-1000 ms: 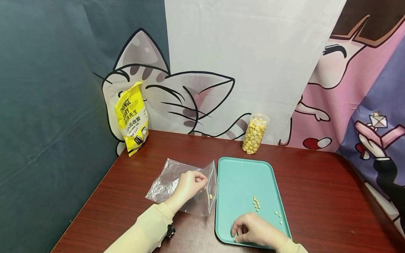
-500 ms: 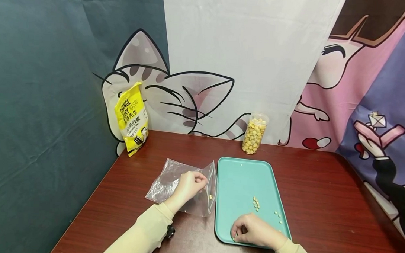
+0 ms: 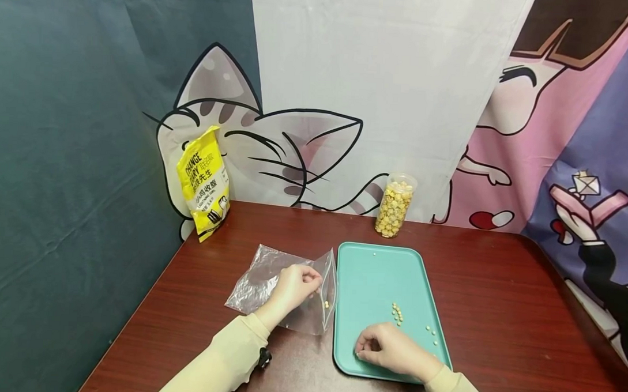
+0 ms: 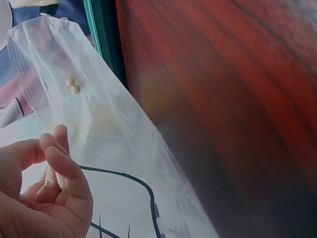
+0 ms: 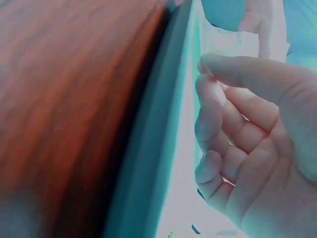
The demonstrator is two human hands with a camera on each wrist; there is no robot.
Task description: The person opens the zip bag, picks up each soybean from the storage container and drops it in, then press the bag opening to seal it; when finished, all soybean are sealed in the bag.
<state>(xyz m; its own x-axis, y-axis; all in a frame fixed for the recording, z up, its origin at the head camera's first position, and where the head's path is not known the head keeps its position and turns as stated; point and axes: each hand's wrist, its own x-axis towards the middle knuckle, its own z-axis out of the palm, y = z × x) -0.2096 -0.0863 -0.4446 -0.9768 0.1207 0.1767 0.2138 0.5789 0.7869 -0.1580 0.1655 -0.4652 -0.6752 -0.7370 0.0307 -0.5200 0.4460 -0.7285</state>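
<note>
- The left hand (image 3: pixel 291 288) pinches the upper edge of a clear zip bag (image 3: pixel 310 294), fingers curled on the plastic, holding its mouth open toward the tray.
- In the left wrist view the same left hand (image 4: pixel 42 198) shows thumb and fingers pressed together on the bag (image 4: pixel 99 129), with two small yellow pellets (image 4: pixel 73 86) inside it, just beyond the fingertips.
- The right hand (image 3: pixel 389 350) rests on the near part of a teal tray (image 3: pixel 373 279), knuckles up and fingers curled under; whether it pinches a pellet cannot be told.
- The right wrist view shows the right hand (image 5: pixel 247 148) with fingers bent inward beside the raised tray rim (image 5: pixel 163 148); nothing is visible between them.
- A short cluster of loose pellets (image 3: pixel 397 314) lies on the tray just beyond the right hand, with a few more scattered to its right.
- The bag lies on the counter (image 3: pixel 497 294), directly left of the tray, between the two hands.
- Far beyond the right hand a clear jar (image 3: pixel 394 206) of yellow pieces stands at the wall.
- Far beyond the left hand a yellow pouch (image 3: pixel 204 182) leans in the corner.
</note>
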